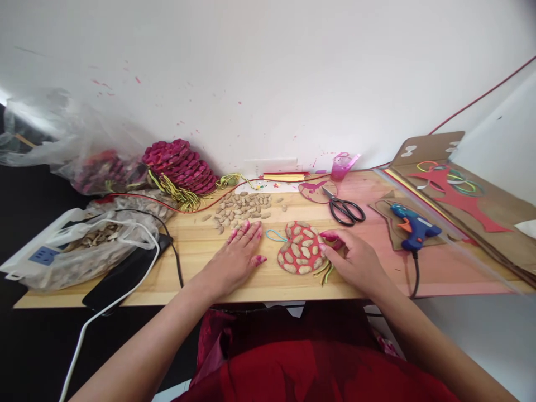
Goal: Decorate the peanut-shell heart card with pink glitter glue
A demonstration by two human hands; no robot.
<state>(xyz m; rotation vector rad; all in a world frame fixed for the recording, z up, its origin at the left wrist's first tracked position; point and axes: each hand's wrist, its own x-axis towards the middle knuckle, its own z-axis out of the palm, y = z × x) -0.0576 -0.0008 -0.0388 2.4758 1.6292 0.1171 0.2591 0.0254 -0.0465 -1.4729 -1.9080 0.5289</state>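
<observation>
Item: one red, heart-like flat piece set with tan peanut shells (298, 249), lying on the pale wooden table (247, 289) between the person's two hands, nearer the right. Its long axis, as I read it, runs crosswise from hand to hand, slanting slightly toward the body at the right; a turquoise cord loop (274, 237) extends from its notched side toward the left hand (234, 258), and a yellow-green yarn tassel (324, 272) hangs out beneath the right hand (355, 259). Left hand: palm down on the wood, fingers extended, thumb out to the side, well apart from the piece. Right hand: curled, thumb and forefinger at the piece's right edge; whether they pinch it or merely touch, I cannot tell. Also present: loose tan peanut shells (247, 207) beyond the left fingertips; black-handled metal scissors (347, 210) beyond the right hand; a blue plastic glue gun (412, 228) to its right.
</observation>
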